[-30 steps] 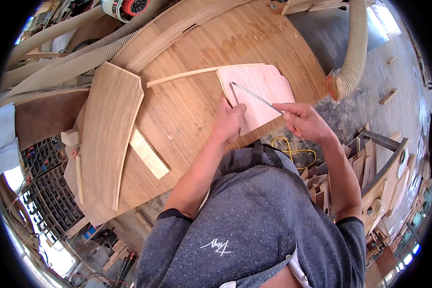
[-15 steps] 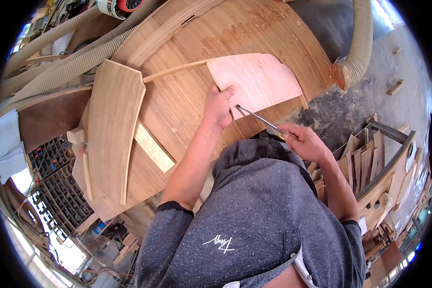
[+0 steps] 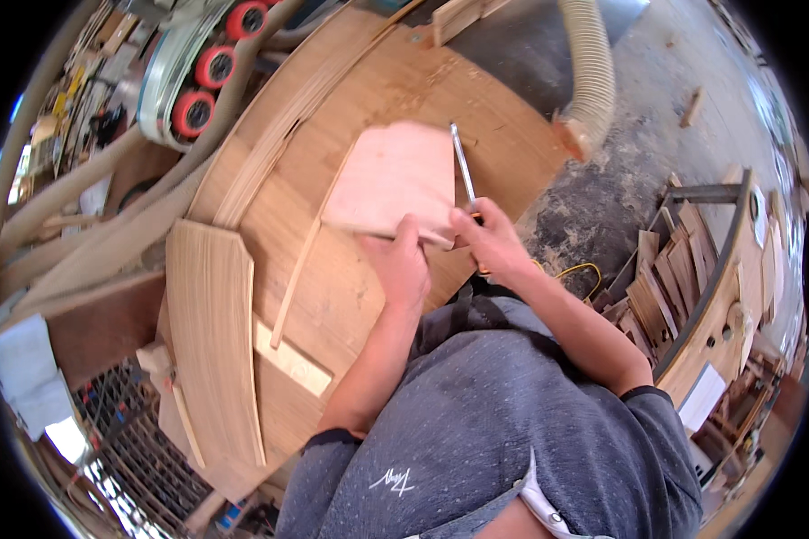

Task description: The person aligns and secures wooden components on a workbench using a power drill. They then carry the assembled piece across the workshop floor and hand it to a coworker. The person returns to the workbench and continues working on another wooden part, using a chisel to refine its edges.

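Observation:
A pale, pinkish wooden panel (image 3: 391, 180) with a curved far edge is held over the wooden work surface. My left hand (image 3: 400, 268) is closed on its near edge, thumb on top and fingers hidden beneath. My right hand (image 3: 494, 235) is closed around a screwdriver (image 3: 463, 162), its long metal shaft pointing away from me beside the panel's right edge. Bits of its orange handle show by the palm. The fingertips of that hand are at the panel's near right corner. A thin wooden strip (image 3: 298, 283) slants along the left side of the panel.
A broad curved board (image 3: 211, 332) lies at the left, next to a short pale strip (image 3: 292, 361). Ribbed hoses (image 3: 589, 72) run at the far right and left. Red-wheeled equipment (image 3: 175, 81) hangs upper left. Offcuts (image 3: 665, 283) fill a rack at the right.
The panel has turned and shifted left. My right hand has moved up and left to its near corner, and the screwdriver's shaft has swung from across the panel to pointing away from me.

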Demonstrator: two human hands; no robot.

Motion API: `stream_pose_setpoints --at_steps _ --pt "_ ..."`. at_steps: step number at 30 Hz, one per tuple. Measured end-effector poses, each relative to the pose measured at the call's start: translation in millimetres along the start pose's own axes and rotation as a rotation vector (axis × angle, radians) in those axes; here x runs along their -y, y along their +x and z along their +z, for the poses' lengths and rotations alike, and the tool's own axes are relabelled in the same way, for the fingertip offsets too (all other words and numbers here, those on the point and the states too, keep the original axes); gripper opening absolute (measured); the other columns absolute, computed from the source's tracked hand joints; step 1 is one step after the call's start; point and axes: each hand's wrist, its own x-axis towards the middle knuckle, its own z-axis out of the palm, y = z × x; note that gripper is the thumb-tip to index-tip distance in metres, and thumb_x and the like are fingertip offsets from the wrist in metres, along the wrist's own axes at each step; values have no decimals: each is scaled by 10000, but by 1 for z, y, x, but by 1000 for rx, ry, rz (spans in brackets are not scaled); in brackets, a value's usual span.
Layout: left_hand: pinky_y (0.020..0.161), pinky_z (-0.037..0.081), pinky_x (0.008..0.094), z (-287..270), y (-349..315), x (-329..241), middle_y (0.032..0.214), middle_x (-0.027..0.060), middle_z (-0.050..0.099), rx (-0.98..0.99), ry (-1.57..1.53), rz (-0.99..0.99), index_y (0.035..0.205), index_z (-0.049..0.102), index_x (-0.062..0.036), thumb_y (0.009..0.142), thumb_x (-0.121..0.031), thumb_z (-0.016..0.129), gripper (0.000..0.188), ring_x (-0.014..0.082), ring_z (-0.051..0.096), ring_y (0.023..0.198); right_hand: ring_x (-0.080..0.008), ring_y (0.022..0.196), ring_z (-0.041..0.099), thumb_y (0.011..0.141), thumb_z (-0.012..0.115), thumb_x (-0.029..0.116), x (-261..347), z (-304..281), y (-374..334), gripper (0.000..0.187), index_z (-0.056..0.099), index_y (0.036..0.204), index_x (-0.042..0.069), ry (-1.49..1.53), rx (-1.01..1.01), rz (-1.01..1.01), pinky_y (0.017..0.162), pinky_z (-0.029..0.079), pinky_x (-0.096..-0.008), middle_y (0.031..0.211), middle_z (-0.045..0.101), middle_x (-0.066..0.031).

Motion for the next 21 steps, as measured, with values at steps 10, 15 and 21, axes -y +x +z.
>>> stream_pose_setpoints --at_steps 10,15,21 --pt "1131 387 582 -115 37 40 1550 108 417 402 -542 -649 1497 382 -98 1010 -325 563 567 355 453 1379 -119 466 474 853 630 87 4 -32 34 244 471 1038 92 138 49 -102 387 367 -301 674 518 -37" --pt "1135 380 578 -90 66 14 1511 161 457 343 -813 -835 1477 397 -20 986 -340 579 614 341 436 1395 -121 493 485 831 607 98 10 -48 29 253 462 1037 84 124 139 -88 405 371 -305 684 510 -35" --pt "998 533 422 -43 106 -18 1382 200 564 474 99 -561 1421 454 20 957 -295 595 579 323 613 1196 -174 529 535 781 565 85 47 -63 45 262 495 1030 41 -49 200 -264 436 422 -347 765 543 -87"
